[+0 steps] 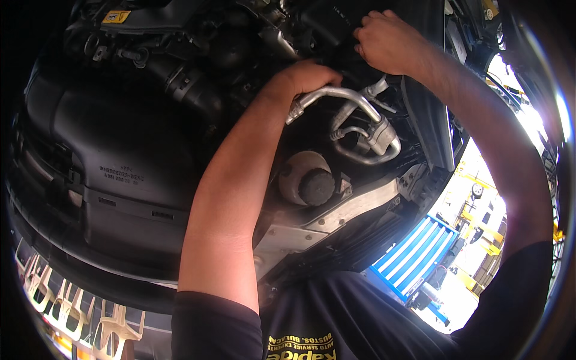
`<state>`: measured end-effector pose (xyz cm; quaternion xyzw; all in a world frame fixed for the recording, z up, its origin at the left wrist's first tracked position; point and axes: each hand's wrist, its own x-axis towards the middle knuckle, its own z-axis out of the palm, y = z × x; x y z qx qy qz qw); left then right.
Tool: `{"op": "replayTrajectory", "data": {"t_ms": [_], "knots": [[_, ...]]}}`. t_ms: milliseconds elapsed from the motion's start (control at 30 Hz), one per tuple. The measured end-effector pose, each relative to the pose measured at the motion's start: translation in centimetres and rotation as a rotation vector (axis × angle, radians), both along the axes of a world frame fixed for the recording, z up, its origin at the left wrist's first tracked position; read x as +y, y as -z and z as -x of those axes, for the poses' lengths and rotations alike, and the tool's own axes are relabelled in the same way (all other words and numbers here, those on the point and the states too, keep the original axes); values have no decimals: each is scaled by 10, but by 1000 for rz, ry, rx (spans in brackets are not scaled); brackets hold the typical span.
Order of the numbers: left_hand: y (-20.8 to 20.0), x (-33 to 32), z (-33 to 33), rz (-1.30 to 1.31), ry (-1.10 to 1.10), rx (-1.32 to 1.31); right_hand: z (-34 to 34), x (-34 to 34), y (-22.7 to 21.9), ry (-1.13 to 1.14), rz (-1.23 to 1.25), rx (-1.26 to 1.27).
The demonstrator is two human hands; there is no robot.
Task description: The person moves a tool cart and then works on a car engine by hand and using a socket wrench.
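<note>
Both my arms reach into a car's engine bay. My left hand (309,77) is down beside a bent silver metal pipe (345,93), with most of its fingers hidden in the dark gap beyond. Farther right, my right hand (390,42) has its fingers curled inward at the edge of a black plastic box (329,21). Whatever those fingers hold is out of sight. The pipe loops down to a metal block (380,137) below my right hand. Closer to me sits a pale round reservoir (295,174) with a black cap (317,187).
A large black plastic air duct (120,138) covers the left of the bay. A metal crossmember (330,216) runs along the front. Blue drawers of a tool cabinet (414,258) stand at the lower right. Beige plastic chairs (120,327) show at the lower left.
</note>
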<state>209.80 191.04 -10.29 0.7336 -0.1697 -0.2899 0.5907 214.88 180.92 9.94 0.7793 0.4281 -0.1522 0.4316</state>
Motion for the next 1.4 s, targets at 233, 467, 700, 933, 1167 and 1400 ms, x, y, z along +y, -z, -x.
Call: {"op": "replayTrajectory", "data": {"t_ms": [233,467,700,933,1167,1400], "knots": [[-21,-5,2,128,-102,249,-14,9,3,208,288,86],[-17,-6,3,211,-203,316,-18,10,13,302,180,12],[-7,-8,1,199,-211,316,-22,18,16,336,184,1],[-14,-8,2,186,-196,279,-15,13,8,362,220,50],[-4,-7,2,133,-245,286,14,37,-28,215,280,160],[-2,-4,-4,111,-168,287,6,11,-22,196,51,44]]}}
